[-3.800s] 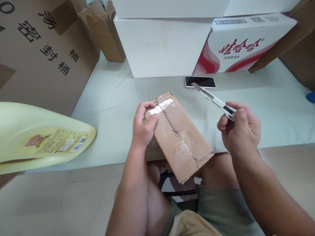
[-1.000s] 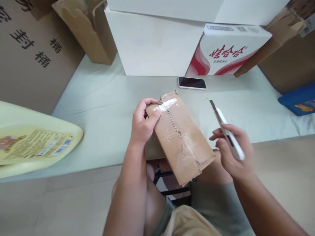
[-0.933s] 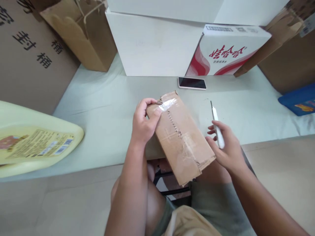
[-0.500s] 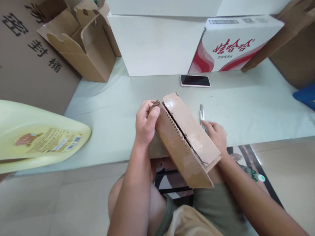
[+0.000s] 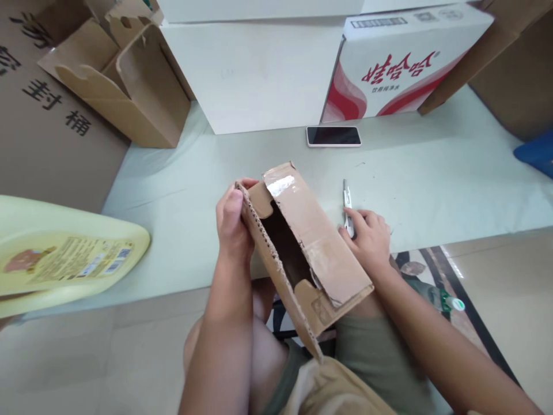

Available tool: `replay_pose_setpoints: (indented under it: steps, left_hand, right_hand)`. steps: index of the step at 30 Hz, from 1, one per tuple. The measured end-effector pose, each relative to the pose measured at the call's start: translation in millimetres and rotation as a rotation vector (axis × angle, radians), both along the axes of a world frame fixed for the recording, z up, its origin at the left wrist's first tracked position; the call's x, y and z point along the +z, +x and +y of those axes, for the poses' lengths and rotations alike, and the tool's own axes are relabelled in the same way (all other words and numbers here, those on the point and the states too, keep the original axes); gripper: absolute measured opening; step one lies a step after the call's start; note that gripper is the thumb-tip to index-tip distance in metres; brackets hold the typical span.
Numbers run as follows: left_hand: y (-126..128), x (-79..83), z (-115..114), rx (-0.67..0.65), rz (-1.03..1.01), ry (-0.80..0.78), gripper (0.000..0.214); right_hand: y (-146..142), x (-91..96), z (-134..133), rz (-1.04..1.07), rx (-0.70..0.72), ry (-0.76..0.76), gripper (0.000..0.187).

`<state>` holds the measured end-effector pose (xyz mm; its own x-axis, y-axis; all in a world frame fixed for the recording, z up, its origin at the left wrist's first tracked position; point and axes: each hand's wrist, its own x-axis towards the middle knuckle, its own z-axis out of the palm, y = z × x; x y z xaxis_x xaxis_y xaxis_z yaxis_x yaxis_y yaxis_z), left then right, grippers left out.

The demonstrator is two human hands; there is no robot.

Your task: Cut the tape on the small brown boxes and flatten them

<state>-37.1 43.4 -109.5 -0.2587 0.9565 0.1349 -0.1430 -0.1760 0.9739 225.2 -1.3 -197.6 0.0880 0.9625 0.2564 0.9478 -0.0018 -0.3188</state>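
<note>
A small brown cardboard box (image 5: 311, 230) with torn tape rests over the near edge of the pale table (image 5: 432, 184), above my knees. Its two top flaps stand apart, showing a dark inside. My left hand (image 5: 233, 222) grips the left flap and holds it pulled outward. My right hand (image 5: 367, 242) lies against the right flap, fingers curled over the handle of a white utility knife (image 5: 347, 204) that rests on the table with its blade pointing away from me.
A phone (image 5: 333, 136) lies face up behind the box. White boxes (image 5: 259, 75) and a red-and-white carton (image 5: 401, 63) line the back. Brown cartons (image 5: 129, 86) stand at the left. A pale yellow jug (image 5: 64, 253) lies at the near left.
The knife went from raised in my right hand down onto the table. The taped seam has split and my left hand has pulled the left flap open.
</note>
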Motion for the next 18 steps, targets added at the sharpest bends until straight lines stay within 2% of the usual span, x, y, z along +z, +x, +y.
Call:
replay_pose_setpoints:
  steps: [5,8,13,15,18]
  left_hand:
    - [-13.1,1.7,6.6,0.082,-0.172,0.003,0.063]
    - [-22.0,-2.0,10.1,0.157,-0.254,-0.029,0.064]
    - [-30.6,-7.5,10.3,0.059,-0.295,-0.032,0.061]
    - [-33.2,-8.6,9.8,0.064,-0.318,-0.017,0.062]
    - [-37.2,-8.4,9.0,0.071,-0.294,-0.024,0.064]
  right_hand:
    - [3.5,-0.7,-0.7,0.04,0.006,0.051,0.047]
    - [5.2,-2.0,-1.6,0.076,0.016,0.063,0.045]
    - [6.0,-2.3,1.6,0.126,0.015,0.065,0.04]
    - [6.7,1.5,0.4,0.163,0.019,0.091,0.038]
    - [7.9,13.3,-12.7,0.294,0.122,0.099,0.026]
